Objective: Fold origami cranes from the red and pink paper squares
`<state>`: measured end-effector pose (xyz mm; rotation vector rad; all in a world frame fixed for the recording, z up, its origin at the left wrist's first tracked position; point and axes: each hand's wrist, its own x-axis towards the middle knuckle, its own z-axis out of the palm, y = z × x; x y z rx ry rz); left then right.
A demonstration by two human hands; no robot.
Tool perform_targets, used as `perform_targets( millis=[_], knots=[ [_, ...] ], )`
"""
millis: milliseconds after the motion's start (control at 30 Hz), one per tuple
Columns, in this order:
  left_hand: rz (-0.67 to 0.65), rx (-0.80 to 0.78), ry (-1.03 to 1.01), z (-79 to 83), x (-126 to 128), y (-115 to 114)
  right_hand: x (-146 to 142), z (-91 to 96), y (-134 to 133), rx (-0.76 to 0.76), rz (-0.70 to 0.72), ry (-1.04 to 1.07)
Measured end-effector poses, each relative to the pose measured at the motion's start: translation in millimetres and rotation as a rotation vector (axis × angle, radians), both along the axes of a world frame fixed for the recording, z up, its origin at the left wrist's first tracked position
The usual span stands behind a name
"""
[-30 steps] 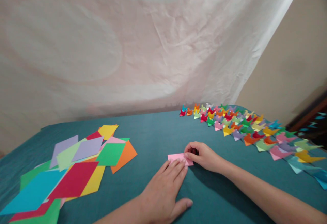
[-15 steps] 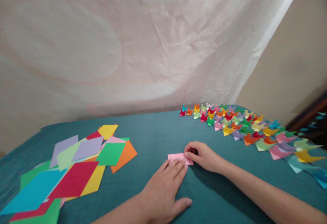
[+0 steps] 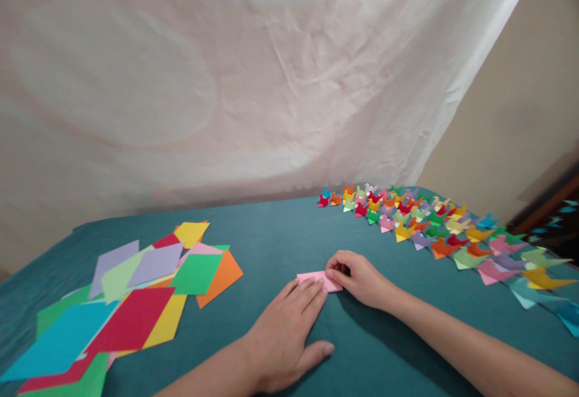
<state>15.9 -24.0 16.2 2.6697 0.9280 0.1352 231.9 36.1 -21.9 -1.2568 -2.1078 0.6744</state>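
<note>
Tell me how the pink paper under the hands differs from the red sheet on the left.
The pink paper is folded into a narrow strip; the red sheet lies unfolded and larger. The left hand and right hand press the pink paper; nothing touches the red sheet. The pink paper lies alone; the red sheet overlaps other sheets. Both lie flat on the teal cloth.

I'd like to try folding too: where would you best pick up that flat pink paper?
Probably by its free far-left corner, coming from the left: the pink paper lies flat, the left hand presses its near edge and the right hand covers its right end.
</note>
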Motion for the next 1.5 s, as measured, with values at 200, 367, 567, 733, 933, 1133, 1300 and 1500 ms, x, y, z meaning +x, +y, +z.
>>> perform_targets(
  millis=[200,367,567,733,933,1133,1300,1500],
  knots=[
    [0.018,0.058,0.000,-3.0,-3.2,6.9,1.1,-5.7,4.4,0.070,-0.036,0.013],
    [0.036,0.075,0.005,-7.4,-4.6,11.0,0.3,-5.4,6.5,0.088,-0.050,0.014],
    [0.045,0.060,0.023,-7.0,-4.6,10.2,-0.3,-6.0,6.7,0.100,-0.044,-0.004],
    [0.045,0.049,0.027,-5.3,-4.4,9.7,-0.3,-6.4,7.3,0.105,-0.044,-0.027],
    [0.047,0.053,0.010,-5.1,-4.1,11.4,-0.3,-6.9,8.8,0.108,-0.046,-0.034],
    [0.042,0.071,0.007,-6.9,-7.0,14.7,-0.1,-7.5,7.8,0.126,-0.052,-0.027],
    [0.033,0.090,0.007,-3.9,-6.1,18.0,-1.0,-6.0,6.7,0.134,-0.057,-0.035],
    [0.025,0.102,0.036,-1.0,-4.6,18.9,0.2,-9.5,8.2,0.169,-0.075,-0.038]
  ],
)
